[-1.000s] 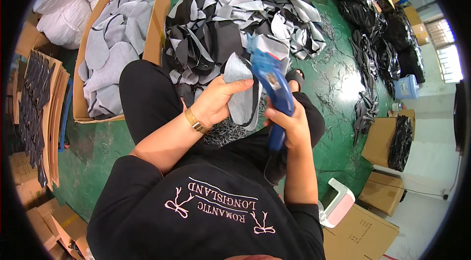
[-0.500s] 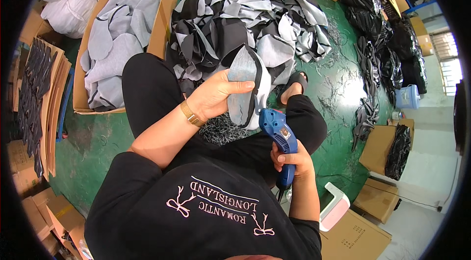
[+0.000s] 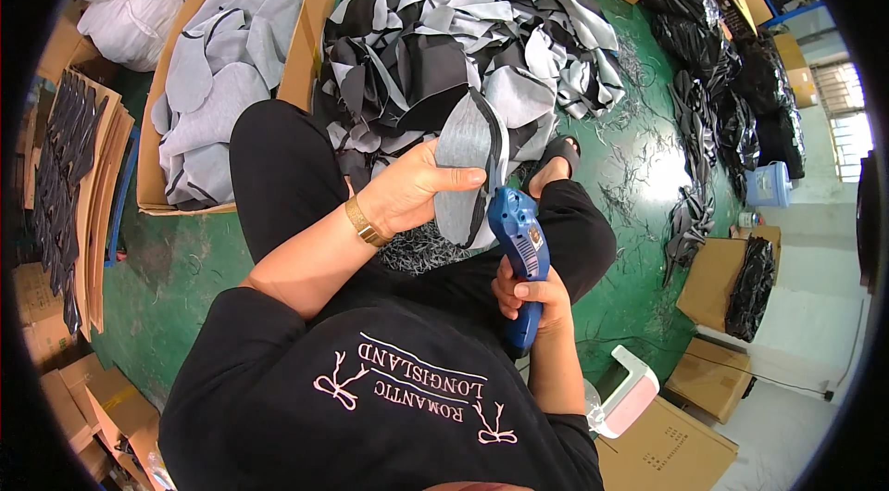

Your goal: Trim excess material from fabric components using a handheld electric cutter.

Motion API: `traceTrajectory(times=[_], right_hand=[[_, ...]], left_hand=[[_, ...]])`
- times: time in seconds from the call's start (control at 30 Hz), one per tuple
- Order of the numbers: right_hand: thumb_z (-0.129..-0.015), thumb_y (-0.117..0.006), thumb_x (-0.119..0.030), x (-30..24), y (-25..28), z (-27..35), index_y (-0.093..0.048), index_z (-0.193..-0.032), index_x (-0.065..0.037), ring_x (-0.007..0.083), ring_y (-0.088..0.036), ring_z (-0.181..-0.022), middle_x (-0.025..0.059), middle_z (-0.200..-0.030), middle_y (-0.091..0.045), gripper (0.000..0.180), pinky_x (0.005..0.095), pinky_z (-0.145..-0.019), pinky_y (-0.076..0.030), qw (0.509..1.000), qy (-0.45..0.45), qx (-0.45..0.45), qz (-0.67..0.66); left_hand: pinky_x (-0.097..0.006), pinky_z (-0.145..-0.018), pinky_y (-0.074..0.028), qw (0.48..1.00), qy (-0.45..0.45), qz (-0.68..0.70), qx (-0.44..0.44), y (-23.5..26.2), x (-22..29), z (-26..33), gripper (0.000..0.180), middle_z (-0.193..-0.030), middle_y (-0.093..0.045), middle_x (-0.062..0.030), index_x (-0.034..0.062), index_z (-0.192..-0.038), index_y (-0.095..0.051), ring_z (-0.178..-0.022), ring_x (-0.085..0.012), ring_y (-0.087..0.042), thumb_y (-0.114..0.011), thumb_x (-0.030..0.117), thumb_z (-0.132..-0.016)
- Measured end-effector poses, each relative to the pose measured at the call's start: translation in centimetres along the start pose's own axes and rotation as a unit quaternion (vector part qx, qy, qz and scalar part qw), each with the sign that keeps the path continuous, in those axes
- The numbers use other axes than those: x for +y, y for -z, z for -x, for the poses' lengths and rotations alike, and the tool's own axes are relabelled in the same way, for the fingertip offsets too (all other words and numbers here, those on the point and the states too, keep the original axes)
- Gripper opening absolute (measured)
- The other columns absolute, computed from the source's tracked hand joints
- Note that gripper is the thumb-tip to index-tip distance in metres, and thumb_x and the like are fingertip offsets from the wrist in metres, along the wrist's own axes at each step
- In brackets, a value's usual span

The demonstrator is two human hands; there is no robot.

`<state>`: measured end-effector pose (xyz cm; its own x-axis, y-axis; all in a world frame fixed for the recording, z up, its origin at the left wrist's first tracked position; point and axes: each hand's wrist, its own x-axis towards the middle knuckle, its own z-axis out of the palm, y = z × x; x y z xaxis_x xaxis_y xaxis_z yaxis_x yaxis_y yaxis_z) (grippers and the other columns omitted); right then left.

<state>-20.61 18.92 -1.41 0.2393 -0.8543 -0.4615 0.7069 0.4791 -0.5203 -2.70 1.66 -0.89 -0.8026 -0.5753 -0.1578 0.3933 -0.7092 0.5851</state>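
Note:
My left hand (image 3: 419, 183) is closed on a rounded grey fabric piece (image 3: 456, 157) with a black band along its right side, the thumb lying across its face. A lighter layer shows behind the band. My right hand (image 3: 532, 292) is wrapped round the handle of a blue electric cutter (image 3: 520, 233). The cutter's head is up against the lower right edge of the fabric piece; its blade cannot be made out. Beyond my hands lies a large heap of grey and black fabric pieces (image 3: 435, 65).
A cardboard box (image 3: 315, 46) of grey pieces stands at the left. Thin dark trimmings (image 3: 417, 248) lie between my legs and across the green floor (image 3: 639, 241). Black plastic bags (image 3: 732, 74) line the right side. A white and pink object (image 3: 630, 398) sits beside my right arm.
The cutter and my right hand have shifted slightly left and up, with the cutter standing more upright. The fabric piece has turned a little in my left hand.

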Motion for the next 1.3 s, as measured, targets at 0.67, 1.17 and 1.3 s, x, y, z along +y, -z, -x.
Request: traceTrajectory(times=[0.67,1.17,1.3], right_hand=[[-0.073,-0.074,-0.011,-4.4,-3.2,-4.6,-0.057,-0.104,0.002,0.0143,-0.060,-0.069,0.0052,-0.086,-0.058,0.038,0.0278,-0.061,-0.051,0.925,0.166,0.176,0.295],[-0.069,-0.070,0.001,-4.7,-0.6,2.1,-0.057,-0.106,0.004,0.0146,-0.058,-0.063,0.0083,-0.089,-0.061,0.039,0.0279,-0.054,-0.049,0.936,0.033,0.149,0.317],[-0.067,-0.069,0.002,-4.7,-0.1,2.0,-0.057,-0.105,0.005,0.0155,-0.059,-0.063,0.0087,-0.088,-0.061,0.040,0.0283,-0.053,-0.049,0.942,0.031,0.128,0.309]], left_hand=[[-0.024,-0.079,-0.049,0.996,0.016,-0.060,0.069,0.4,-0.9,0.4,0.021,-0.098,-0.066,-0.0024,0.0004,-0.107,-0.063,-0.087,-0.0072,-0.061,-0.061,0.015,-0.092],[-0.021,-0.068,-0.048,0.957,-0.039,-0.268,0.105,-0.7,2.8,0.6,0.020,-0.088,-0.067,-0.0022,-0.0034,-0.102,-0.066,-0.075,-0.0055,-0.059,-0.065,0.008,-0.085],[-0.020,-0.066,-0.046,0.941,-0.027,-0.323,0.101,-1.8,3.7,1.1,0.019,-0.086,-0.066,-0.0009,-0.0033,-0.100,-0.066,-0.073,-0.0034,-0.057,-0.066,0.008,-0.085]])
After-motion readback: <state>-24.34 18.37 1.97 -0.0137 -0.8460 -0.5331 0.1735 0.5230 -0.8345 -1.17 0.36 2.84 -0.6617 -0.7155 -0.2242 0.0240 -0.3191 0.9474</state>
